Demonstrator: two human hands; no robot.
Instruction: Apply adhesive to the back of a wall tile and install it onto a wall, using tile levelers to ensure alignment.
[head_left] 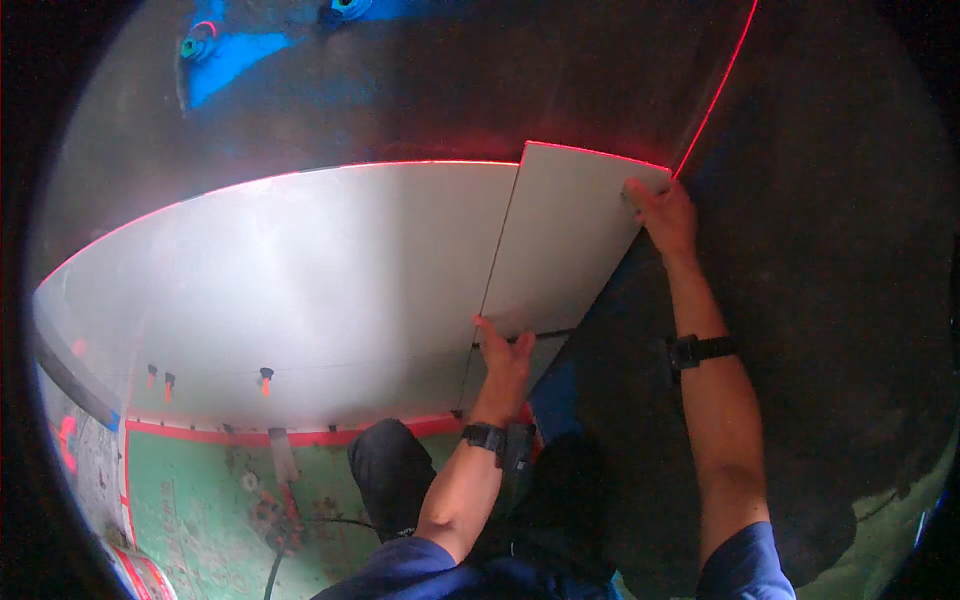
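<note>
A narrow light-grey wall tile (565, 235) stands upright at the right end of a row of pale tiles, its top edge slightly above theirs. My right hand (668, 217) grips its upper right edge, with the thumb on the face and the other fingers partly hidden. At the tile's lower left, my left hand (504, 368) holds the bottom edge, its fingers spread at the seam beside the large wall tile (330, 260). A thin dark gap runs between the two. A bright red laser line (430, 162) follows the tiles' top edges and turns up the wall corner.
Below the large tile, orange and black tile-levelling clips (266, 380) stick out of a joint. Green floor covering (190, 480) with red tape lies below, with a cable-fed power tool (275, 520) on it. A dark wall (820, 300) rises at right. Blue-painted pipe outlets (195, 46) are above.
</note>
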